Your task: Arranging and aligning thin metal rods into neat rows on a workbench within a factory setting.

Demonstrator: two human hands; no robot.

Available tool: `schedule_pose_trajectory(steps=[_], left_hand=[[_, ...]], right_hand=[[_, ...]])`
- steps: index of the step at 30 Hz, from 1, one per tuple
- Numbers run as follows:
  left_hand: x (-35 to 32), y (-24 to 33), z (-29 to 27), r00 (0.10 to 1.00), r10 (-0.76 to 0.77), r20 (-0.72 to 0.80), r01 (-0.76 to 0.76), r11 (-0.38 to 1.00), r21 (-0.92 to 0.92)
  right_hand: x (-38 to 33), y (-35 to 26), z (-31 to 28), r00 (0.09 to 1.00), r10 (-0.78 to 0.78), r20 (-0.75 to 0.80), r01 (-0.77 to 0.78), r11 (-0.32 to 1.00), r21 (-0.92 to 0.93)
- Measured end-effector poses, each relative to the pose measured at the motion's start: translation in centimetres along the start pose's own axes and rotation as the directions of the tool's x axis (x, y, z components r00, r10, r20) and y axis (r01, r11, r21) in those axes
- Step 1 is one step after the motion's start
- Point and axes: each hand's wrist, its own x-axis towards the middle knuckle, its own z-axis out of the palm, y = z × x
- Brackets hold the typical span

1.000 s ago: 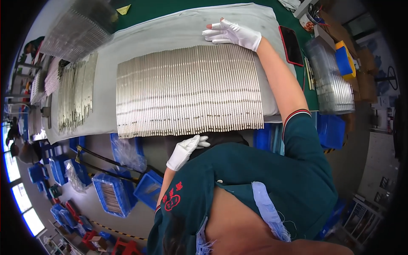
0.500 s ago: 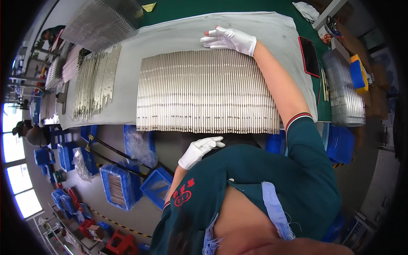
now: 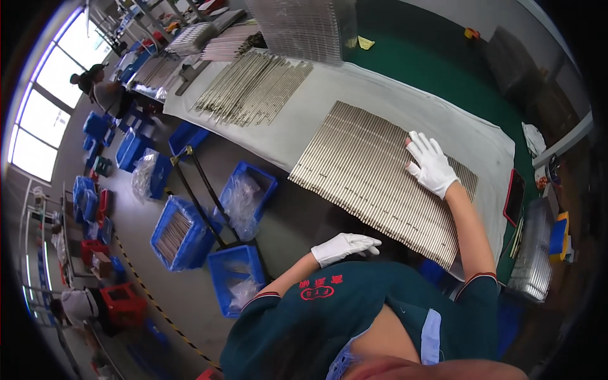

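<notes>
A broad row of thin metal rods (image 3: 373,171), laid side by side, covers the near part of the white cloth (image 3: 272,142). On top of the rods, toward their right end, rests my right hand (image 3: 432,166) in a white glove, fingers spread and bare at some tips. In front of the table edge, apart from the rods, my left hand (image 3: 345,249) hangs in a white glove with its fingers stretched out. I see nothing in either hand. A looser batch of similar rods (image 3: 250,88) lies farther left on the cloth.
Stacked clear plastic trays (image 3: 297,28) stand at the back. To the right are a red-edged phone (image 3: 514,196), more clear trays (image 3: 532,253) and a tape roll (image 3: 559,237). Blue crates (image 3: 237,275) sit on the floor at left; a person (image 3: 104,92) is beyond.
My view has swung toward the left. The right hand has come from the rods' far edge onto their tops. My left hand remains near the table's front edge, fingers still extended.
</notes>
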Motion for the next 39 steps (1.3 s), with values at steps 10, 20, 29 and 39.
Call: schedule_pose_trajectory(steps=[10, 20, 29, 39], left_hand=[[-1.8, -0.5, 0.2, 0.995, 0.09, -0.04, -0.092, 0.994, -0.051], [-4.5, -0.3, 0.3, 0.971, 0.1, -0.219, -0.122, 0.988, -0.091], [-7.9, 0.2, 1.8, 0.919, 0.294, -0.264, -0.316, 0.948, -0.044], [-7.9, 3.6, -2.1, 0.438, 0.839, -0.322, -0.539, 0.532, 0.653]], right_hand=[[-0.4, -2.7, 0.3, 0.996, -0.059, -0.062, 0.058, 0.998, -0.015], [-5.2, -9.9, 0.5, 0.899, -0.437, -0.019, 0.437, 0.896, 0.081], [-10.6, -7.8, -2.5, 0.913, -0.252, -0.321, 0.377, 0.822, 0.426], [-8.6, -5.6, -2.6, 0.927, -0.265, -0.265, 0.33, 0.912, 0.242]])
